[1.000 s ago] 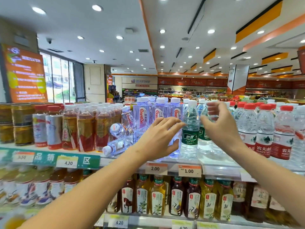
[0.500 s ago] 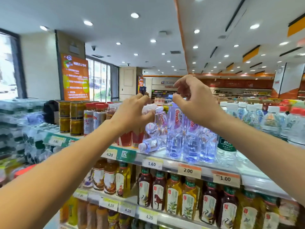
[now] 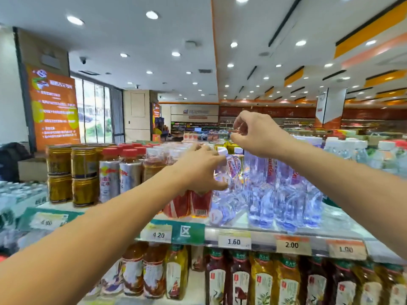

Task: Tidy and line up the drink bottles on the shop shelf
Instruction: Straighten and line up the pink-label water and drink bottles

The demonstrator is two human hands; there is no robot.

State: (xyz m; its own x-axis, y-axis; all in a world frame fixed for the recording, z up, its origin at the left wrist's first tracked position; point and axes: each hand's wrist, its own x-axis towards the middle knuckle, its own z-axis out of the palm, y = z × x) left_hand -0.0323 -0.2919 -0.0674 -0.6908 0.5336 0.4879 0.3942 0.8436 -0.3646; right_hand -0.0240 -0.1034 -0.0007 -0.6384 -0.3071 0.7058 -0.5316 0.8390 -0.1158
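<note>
Several water bottles [image 3: 222, 211] lay toppled, unsorted; left hand [image 3: 201, 170] gripped one, right hand [image 3: 253, 132] pinched loosely above, empty.

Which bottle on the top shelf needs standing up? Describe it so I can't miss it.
Find the top shelf and its 1.60 price tag. Just above the tag lies a clear water bottle, below the left hand. Unlike the upright clear bottles beside it, it lies on its side, cap pointing outward.
</note>
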